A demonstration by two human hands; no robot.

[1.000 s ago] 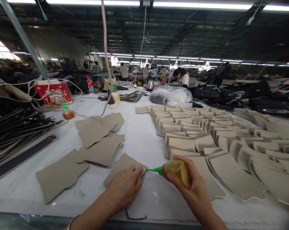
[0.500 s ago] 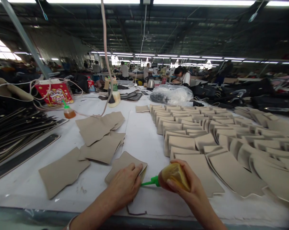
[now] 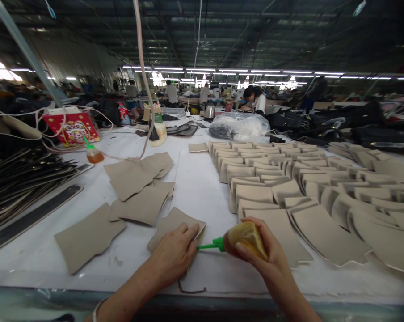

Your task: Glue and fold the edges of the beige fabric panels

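My right hand is wrapped round a squeeze bottle of amber liquid, tipped on its side. Its thin green nozzle points left, its tip close to the edge of a beige leather piece. With bent fingers, my left hand presses and grips that piece near its right edge, where it looks folded or doubled over. My fingers hide part of the edge, and I cannot tell whether the nozzle touches it. Left of this hand lie more flat beige pieces, some overlapping.
Rows of folded beige pieces fill the table's right side. Black strips are stacked at the left, near a second green-tipped bottle and a red box. A hose hangs down to the table. People sit farther back.
The nozzle tip has shifted slightly upward along the leather piece's edge as my right hand moved with the bottle. My left hand keeps its hold. The view has tilted slightly.
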